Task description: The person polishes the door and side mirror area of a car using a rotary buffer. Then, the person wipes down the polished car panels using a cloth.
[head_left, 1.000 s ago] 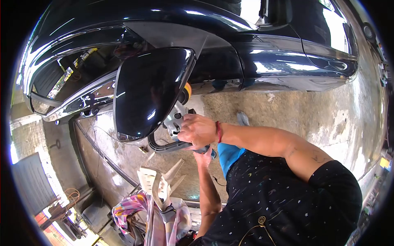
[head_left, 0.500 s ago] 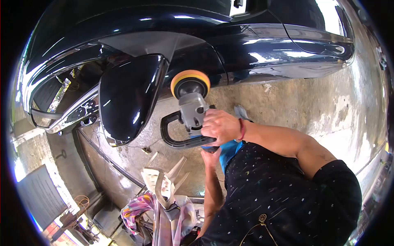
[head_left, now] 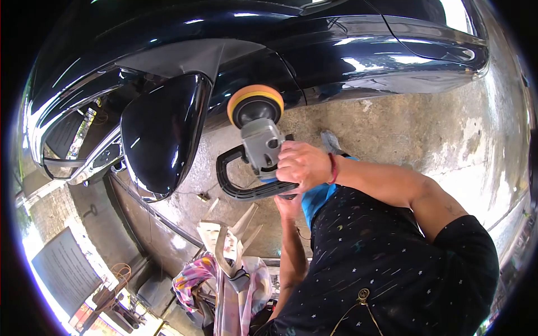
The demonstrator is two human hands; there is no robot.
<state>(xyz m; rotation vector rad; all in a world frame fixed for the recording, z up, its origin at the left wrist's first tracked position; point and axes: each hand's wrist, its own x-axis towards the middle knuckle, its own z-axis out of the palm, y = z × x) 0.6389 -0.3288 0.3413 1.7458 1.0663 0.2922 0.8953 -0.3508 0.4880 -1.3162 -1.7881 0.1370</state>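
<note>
My right hand is wrapped round the black loop handle of a grey polisher. Lower down, my left hand grips the rear end of the polisher's body, partly hidden by the handle. The polisher's round orange and yellow pad faces the side panel of a glossy dark car, beside the black side mirror. Whether the pad touches the paint I cannot tell. A blue cloth or garment shows beside my hands.
The side mirror juts out left of the polisher. Below stands a pale plastic chair with patterned cloth draped by it. Worn concrete floor runs alongside the car. A printed board and an orange cable are at lower left.
The view has shifted, so the mirror sits farther left and the chair a little right. The pad appears slightly farther from the mirror. Both hands keep their hold on the polisher.
</note>
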